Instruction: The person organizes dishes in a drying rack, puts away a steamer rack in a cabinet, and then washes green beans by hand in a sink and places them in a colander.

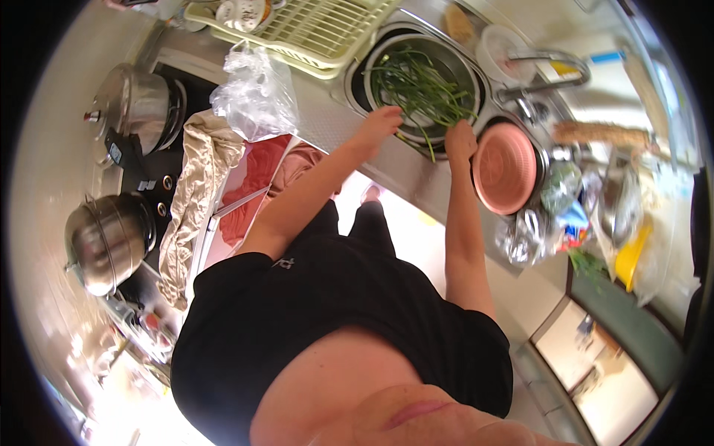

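Long, thin green stalks (pixel 420 82), like chives or scallions, lie heaped in a round metal basin (pixel 474 73) set in the sink. At the basin's near right rim, my right hand (pixel 461 140) is closed around the ends of some stalks. My left hand (pixel 381 128) is over the near left rim, its fingers loosely bent and a little apart, with nothing visible in them. A few stalks hang over the near rim between my hands. What lies under my right fingers is too small to make out.
Right of the basin sits a pink colander (pixel 504 167), with the faucet (pixel 554 70) behind. A pale green dish rack (pixel 312 30) and a plastic bag (pixel 256 93) are to the left. Pots, including a pressure cooker (pixel 130 108), stand on the stove. Bagged goods (pixel 561 186) crowd the right counter.
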Available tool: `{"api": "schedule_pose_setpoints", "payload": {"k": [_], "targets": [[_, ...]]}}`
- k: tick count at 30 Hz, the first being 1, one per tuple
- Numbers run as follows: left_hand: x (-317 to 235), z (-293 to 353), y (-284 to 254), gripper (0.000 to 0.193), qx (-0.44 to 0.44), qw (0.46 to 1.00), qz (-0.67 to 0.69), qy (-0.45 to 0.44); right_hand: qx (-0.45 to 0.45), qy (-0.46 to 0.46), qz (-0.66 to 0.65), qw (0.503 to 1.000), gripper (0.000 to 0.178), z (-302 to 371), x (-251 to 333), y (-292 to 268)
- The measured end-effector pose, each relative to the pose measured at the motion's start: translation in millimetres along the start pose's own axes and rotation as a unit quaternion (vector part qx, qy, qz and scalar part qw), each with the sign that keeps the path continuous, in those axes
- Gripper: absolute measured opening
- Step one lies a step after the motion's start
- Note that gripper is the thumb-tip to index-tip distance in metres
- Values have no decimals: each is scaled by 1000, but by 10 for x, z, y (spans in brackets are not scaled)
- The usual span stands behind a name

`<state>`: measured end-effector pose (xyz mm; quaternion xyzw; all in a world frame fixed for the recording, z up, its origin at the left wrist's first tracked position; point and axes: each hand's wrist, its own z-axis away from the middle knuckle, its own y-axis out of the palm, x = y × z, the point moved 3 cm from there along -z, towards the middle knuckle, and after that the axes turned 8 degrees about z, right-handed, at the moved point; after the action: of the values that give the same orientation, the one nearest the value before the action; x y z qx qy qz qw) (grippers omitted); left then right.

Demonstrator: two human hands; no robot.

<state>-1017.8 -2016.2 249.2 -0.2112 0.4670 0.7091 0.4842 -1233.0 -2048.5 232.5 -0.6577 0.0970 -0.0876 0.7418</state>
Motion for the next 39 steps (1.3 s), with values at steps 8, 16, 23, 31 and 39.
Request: {"api": "schedule_pose_setpoints", "payload": {"k": [8,16,23,31,39], "targets": [[-330,-567,261,25,-138,787,-390,458,-113,-216,-252,937,17,-532,-32,-534],[-517,-1357,680,18,108,766,-510,377,16,-246,-411,878,21,-887,-79,-848],[-745,-1379,739,19,139,759,-460,438,-143,-332,-183,914,20,-855,307,-944],[-409,-1010,764,20,-109,950,-218,195,-69,-105,-224,967,22,-1377,573,-128],[137,-1301,-37,75,-280,954,-60,-87,79,-119,-118,983,74,-1351,973,757]]}}
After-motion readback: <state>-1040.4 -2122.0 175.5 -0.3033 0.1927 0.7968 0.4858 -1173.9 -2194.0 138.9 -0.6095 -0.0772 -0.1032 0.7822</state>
